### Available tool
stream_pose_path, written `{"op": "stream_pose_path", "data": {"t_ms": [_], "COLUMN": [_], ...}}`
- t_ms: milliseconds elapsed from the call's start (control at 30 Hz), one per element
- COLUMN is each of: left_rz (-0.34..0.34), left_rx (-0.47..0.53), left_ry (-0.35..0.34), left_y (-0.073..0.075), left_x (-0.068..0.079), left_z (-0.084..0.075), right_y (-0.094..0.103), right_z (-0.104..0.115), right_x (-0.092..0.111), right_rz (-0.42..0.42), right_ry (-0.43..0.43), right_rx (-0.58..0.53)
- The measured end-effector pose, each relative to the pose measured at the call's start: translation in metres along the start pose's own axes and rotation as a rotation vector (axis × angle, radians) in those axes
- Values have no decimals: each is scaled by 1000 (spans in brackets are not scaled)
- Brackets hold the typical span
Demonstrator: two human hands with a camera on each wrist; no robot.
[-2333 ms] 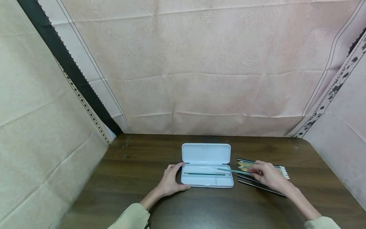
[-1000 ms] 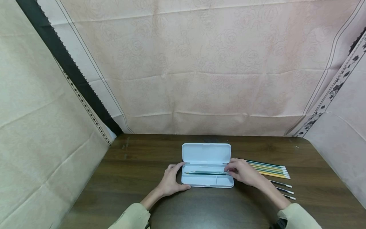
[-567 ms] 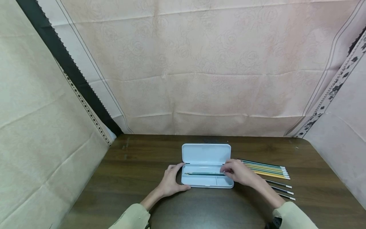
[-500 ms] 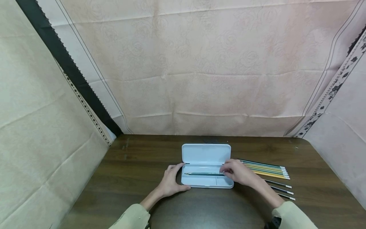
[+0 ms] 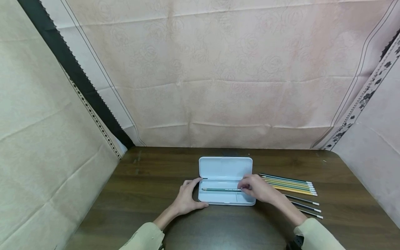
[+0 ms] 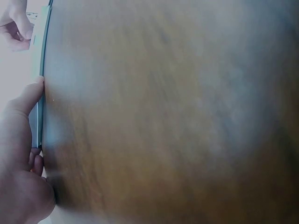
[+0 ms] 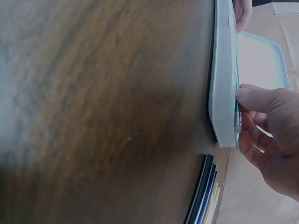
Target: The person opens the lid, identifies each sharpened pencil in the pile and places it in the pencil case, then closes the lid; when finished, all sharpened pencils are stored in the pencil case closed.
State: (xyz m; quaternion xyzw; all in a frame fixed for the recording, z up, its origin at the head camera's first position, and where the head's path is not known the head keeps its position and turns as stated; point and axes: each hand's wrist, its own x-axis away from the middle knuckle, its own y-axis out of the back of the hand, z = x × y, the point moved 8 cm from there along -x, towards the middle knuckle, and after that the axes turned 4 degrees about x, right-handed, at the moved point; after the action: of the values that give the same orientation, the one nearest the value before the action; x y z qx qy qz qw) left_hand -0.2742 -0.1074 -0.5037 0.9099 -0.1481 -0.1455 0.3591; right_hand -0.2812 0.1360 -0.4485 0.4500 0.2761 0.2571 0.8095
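Note:
A light-blue pencil case (image 5: 218, 199) lies on the table with its lid (image 5: 225, 167) swung back. My left hand (image 5: 186, 198) holds the case's left end, thumb at the front edge and fingers at the back corner. In the left wrist view the thumb (image 6: 32, 95) lies along the case's rim. Inside the case, teal pencils (image 5: 220, 190) lie lengthwise, close together, tips to the left. My right hand (image 5: 257, 187) is over the case's right part, pinching a teal pencil (image 7: 238, 122) near its end between thumb and fingers. The fingers hide the pencils' right ends in the head view.
Right of the case lies a row of green and yellow pencils (image 5: 292, 184) with white ends. Nearer me, three dark pencils (image 5: 303, 200) lie apart, partly behind the right forearm. Patterned cloth (image 5: 218, 86) hangs behind the brown wooden table (image 5: 156, 166).
My right hand has carried a teal pencil left from beside the row into the case, beside another teal one, then shifted slightly further left. My left hand has stayed on the case.

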Motion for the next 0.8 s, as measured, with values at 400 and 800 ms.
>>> {"op": "stream_pose_path", "data": {"t_ms": [400, 800], "left_rz": [7, 8], "left_rx": [0, 2], "left_ry": [7, 1], "left_y": [2, 1], "left_x": [-1, -1], "left_z": [-3, -2], "right_y": [26, 72], "right_z": [-13, -50], "right_x": [18, 88], "right_rz": [-148, -353], "right_ry": [17, 11], "right_rx": [36, 163]}}
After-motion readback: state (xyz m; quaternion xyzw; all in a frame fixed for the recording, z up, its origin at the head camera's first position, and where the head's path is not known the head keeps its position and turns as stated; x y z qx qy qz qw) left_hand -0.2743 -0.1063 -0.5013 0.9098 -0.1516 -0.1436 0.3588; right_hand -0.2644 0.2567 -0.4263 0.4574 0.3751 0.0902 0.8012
